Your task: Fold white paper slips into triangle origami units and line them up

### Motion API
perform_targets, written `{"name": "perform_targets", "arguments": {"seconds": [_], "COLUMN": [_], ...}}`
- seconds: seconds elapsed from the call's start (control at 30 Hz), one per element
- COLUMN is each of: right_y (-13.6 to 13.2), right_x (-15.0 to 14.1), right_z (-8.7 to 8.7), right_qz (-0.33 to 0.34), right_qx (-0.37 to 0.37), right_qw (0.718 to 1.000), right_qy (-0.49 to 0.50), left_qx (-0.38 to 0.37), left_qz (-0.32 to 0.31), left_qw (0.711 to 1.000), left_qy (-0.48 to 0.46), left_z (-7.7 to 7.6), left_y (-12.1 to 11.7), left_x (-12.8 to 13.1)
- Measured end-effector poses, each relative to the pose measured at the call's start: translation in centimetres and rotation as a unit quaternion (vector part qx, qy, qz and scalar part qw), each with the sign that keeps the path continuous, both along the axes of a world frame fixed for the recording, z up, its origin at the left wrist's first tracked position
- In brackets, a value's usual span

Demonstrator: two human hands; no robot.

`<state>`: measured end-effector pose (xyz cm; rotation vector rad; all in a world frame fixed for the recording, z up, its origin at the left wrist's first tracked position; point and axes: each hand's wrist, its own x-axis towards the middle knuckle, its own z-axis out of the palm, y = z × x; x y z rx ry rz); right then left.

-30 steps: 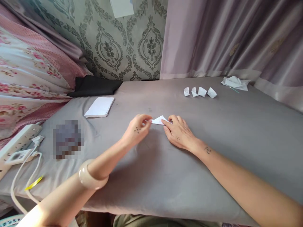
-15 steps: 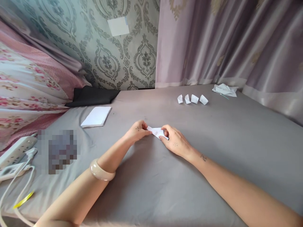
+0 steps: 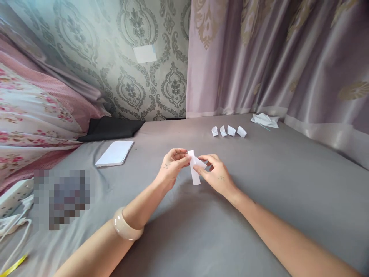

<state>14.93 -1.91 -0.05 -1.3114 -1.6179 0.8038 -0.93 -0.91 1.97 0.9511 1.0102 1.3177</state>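
Observation:
A piece of folded white paper (image 3: 195, 175) is held between my two hands, just above the grey sheet (image 3: 178, 238). It shows a long narrow strip standing nearly upright, with a pointed flap to its right. My left hand (image 3: 174, 163) pinches the strip near its upper end between thumb and fingers. On the other side, my right hand (image 3: 217, 171) grips the pointed flap, its thumb pressed on the front. The fingers behind the paper are partly hidden.
Several small folded paper pieces (image 3: 231, 131) stand in a row farther back. Behind them to the right lie loose folded papers (image 3: 264, 120). At left are a stack of white paper (image 3: 115, 153), a black cloth (image 3: 112, 128), and a power strip (image 3: 14, 196) with cables.
The paper has turned from lying low and sideways to a raised, near-upright strip with a flap out to the right. Both hands have shifted their hold. The camera view has tilted up slightly.

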Motion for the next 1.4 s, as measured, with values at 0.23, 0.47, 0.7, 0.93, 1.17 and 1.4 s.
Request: {"name": "perform_targets", "arguments": {"seconds": [0.23,0.47,0.7,0.93,1.17,1.4], "right_y": [-0.9,-1.6,-1.7,-2.1,-2.2,-2.3], "right_x": [-0.1,-0.6,-0.5,-0.7,-0.7,-0.9], "right_z": [0.8,0.3,0.2,0.2,0.1,0.2], "right_qz": [0.037,-0.045,0.007,-0.008,-0.038,-0.034], "right_qx": [-0.039,0.128,0.240,0.257,0.268,0.250], "right_qw": [0.995,0.991,0.970,0.962,0.956,0.963], "right_qy": [0.083,0.002,-0.046,-0.090,-0.116,-0.093], "left_qx": [0.009,-0.051,-0.021,-0.013,-0.005,0.008], "left_qz": [-0.052,-0.045,-0.064,-0.030,-0.022,-0.017], "left_qw": [0.999,0.997,0.998,0.998,0.999,0.999], "left_qy": [0.014,0.018,-0.019,-0.045,-0.040,-0.032], "left_z": [-0.5,-1.3,-1.7,-1.8,-1.7,-1.6], "left_y": [-1.4,-1.9,-2.5,-2.6,-2.7,-2.8], "left_x": [0.5,0.2,0.9,1.1,1.3,1.3]}}
